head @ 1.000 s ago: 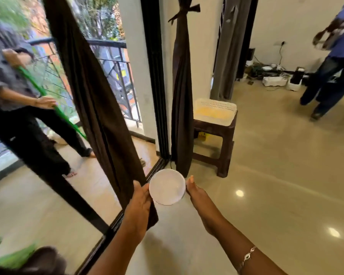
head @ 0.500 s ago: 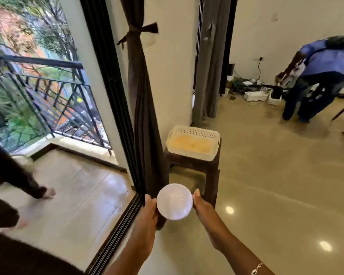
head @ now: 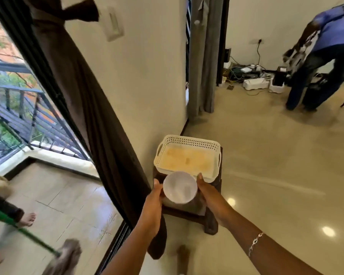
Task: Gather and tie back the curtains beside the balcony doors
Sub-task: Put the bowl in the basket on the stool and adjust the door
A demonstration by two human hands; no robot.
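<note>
Curtain (head: 83, 108), tied, top cut off, hangs left of basket (head: 189, 139); stool (head: 211, 223) beneath basket mostly hidden. Left hand (head: 154, 203) and right hand (head: 209, 193), arms extended, grasp bowl (head: 180, 187) between them just before basket, fingers hidden

Your dark brown curtain (head: 91, 116) is gathered into one narrow, heavy column of folds, just inside the black balcony door frame (head: 26, 44). A tie of the same brown cloth (head: 68, 13) cinches it near the top of the view, with one loose end sticking out to the right. Below the tie the cloth widens a little and hangs in long creases, slanting across the view from upper left to lower centre. Its bottom end hangs down to about floor level, just beside the door's floor track (head: 115, 245).
</note>
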